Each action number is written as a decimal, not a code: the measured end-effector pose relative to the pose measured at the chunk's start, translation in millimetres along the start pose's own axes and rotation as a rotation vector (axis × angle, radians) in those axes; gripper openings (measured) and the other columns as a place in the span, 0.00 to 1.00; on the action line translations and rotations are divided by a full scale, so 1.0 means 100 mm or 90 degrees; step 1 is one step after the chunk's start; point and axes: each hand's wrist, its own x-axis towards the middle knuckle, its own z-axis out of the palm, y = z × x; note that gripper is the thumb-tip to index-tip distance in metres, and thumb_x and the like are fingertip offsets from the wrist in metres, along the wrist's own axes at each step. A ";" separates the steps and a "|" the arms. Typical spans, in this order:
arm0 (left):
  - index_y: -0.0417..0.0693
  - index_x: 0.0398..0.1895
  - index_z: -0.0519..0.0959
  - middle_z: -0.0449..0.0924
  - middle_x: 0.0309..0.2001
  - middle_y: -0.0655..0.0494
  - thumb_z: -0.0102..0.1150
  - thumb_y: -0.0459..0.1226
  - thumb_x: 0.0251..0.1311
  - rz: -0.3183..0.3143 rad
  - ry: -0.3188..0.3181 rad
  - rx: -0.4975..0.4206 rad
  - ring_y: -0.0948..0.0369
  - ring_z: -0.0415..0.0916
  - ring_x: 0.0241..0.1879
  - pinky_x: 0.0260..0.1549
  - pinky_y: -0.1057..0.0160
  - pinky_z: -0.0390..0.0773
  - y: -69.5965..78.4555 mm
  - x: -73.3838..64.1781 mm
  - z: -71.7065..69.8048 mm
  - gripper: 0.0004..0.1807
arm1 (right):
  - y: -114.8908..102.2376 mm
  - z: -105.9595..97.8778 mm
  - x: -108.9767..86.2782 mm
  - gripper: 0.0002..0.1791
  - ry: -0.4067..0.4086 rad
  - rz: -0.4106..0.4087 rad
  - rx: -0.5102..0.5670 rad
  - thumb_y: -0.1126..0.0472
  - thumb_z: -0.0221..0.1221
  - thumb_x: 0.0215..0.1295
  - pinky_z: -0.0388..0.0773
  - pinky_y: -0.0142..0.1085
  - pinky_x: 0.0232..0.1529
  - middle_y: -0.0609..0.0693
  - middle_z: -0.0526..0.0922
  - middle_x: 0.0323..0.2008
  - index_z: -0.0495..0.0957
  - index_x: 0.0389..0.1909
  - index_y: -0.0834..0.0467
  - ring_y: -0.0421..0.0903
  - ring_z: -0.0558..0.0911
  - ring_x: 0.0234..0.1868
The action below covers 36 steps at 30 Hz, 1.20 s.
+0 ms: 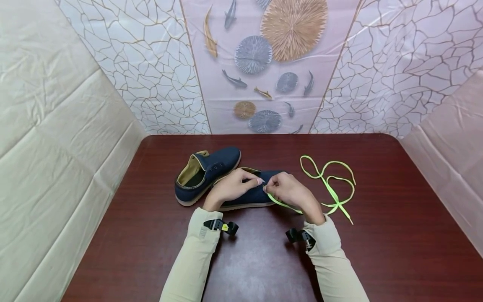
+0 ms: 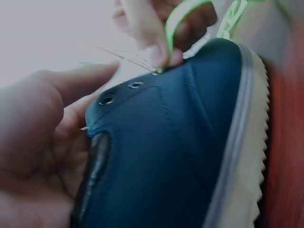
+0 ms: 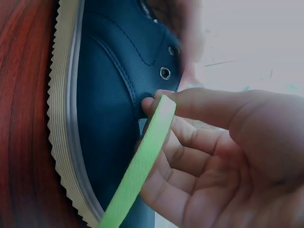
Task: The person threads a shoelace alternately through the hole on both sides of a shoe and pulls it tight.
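A navy shoe with a pale ridged sole lies on the table, toe to the right. My right hand pinches a neon green shoelace between thumb and forefinger, right at an eyelet near the toe end. Whether its tip is inside the hole is hidden by the fingertips. My left hand holds the same shoe by its opening, fingers behind the eyelet flap and thumb above it. Two metal-rimmed eyelets on the flap show no lace.
A second navy shoe, with no lace showing, stands behind and left of the first. Another green lace lies looped on the red-brown table at the right. A patterned sheet hangs at the back.
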 end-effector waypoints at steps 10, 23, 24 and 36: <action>0.38 0.57 0.87 0.73 0.23 0.56 0.45 0.39 0.84 -0.072 -0.017 -0.106 0.65 0.50 0.16 0.26 0.65 0.62 0.02 -0.04 -0.05 0.20 | 0.00 -0.01 -0.01 0.14 0.022 -0.009 -0.037 0.57 0.62 0.76 0.69 0.35 0.31 0.43 0.76 0.21 0.86 0.29 0.57 0.41 0.72 0.24; 0.45 0.54 0.90 0.70 0.16 0.61 0.59 0.31 0.76 -0.071 -0.050 -0.010 0.66 0.53 0.13 0.19 0.69 0.59 0.05 -0.02 -0.04 0.13 | -0.04 0.01 -0.04 0.17 -0.029 -0.002 -0.021 0.57 0.62 0.78 0.70 0.36 0.32 0.46 0.76 0.21 0.80 0.25 0.56 0.43 0.73 0.25; 0.45 0.54 0.90 0.77 0.21 0.59 0.59 0.31 0.75 -0.057 -0.056 0.006 0.67 0.56 0.15 0.22 0.69 0.62 0.06 -0.01 -0.03 0.13 | -0.03 0.01 -0.05 0.18 -0.033 -0.001 -0.012 0.57 0.61 0.78 0.70 0.37 0.33 0.47 0.77 0.22 0.80 0.25 0.56 0.44 0.74 0.26; 0.48 0.44 0.92 0.89 0.40 0.57 0.66 0.36 0.72 -0.052 0.014 0.041 0.66 0.67 0.27 0.30 0.69 0.67 0.09 0.04 0.04 0.07 | 0.08 -0.06 -0.06 0.04 -0.008 -0.101 -0.005 0.62 0.66 0.73 0.80 0.40 0.44 0.48 0.87 0.34 0.84 0.42 0.58 0.42 0.84 0.37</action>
